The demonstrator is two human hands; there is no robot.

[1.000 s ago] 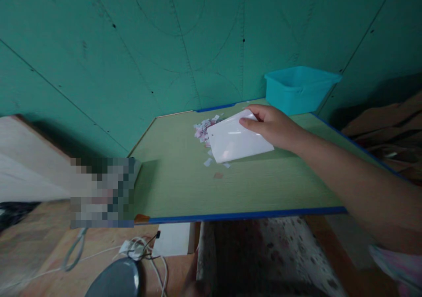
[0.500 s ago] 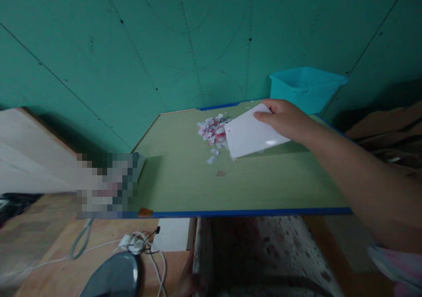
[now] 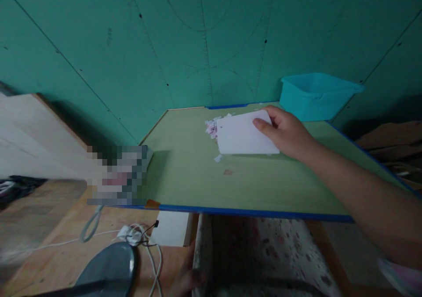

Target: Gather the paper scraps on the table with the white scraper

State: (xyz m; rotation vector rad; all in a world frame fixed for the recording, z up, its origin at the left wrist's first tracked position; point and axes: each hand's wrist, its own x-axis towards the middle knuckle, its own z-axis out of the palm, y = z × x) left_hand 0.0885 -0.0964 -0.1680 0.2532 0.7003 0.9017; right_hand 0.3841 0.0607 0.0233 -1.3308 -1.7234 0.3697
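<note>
White card: a flat, glossy white card (image 3: 242, 134) with rounded corners and 1 small dark dot near its upper left corner; its surface is plain and unmarked, with a pale sheen.
Card position: it sits on the far half of the desk (image 3: 198, 182), lying low over the surface, its left edge against the heap of scraps.
Right hand: the right hand (image 3: 285, 132) grips the card at its right end, thumb pressed on top and fingers curled behind the far edge, so the hand is closed on the card in a pinch.
Left hand: only a dim part of a hand (image 3: 184, 281) shows at the bottom edge, below the desk; whether it is spread or closed cannot be told.
Paper scraps: a small heap of white and pink paper scraps (image 3: 212, 128) lies just left of the card, partly hidden by it; 1 loose scrap (image 3: 218, 158) lies just below the card's lower left corner.
Desk: pale green top with a blue edge.
Blue tub: a turquoise plastic tub (image 3: 316, 95) stands at the far right corner, just beyond the right hand.
Wall: teal panels behind the desk.
</note>
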